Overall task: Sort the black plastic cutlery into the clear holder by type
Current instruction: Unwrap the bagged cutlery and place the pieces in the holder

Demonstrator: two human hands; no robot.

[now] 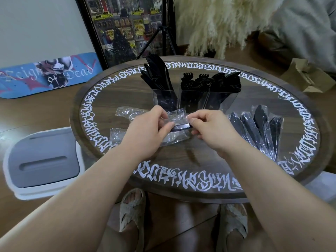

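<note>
Just in front of the clear holder, left hand and right hand both pinch a crinkly wrapper around one light, stiff utensil; the slippery film is likely best gripped at its edges

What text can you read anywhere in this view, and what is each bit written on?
"Reign of Dead": on the blue skateboard deck leaning at the wall, left of the table.
White calligraphy ring around the round wooden table: ornate lettering, not legible as words.
Framed street-scene poster behind the table: any signs in it are too small to read.
Cutlery wrappers and clear holder: no print visible.
</note>
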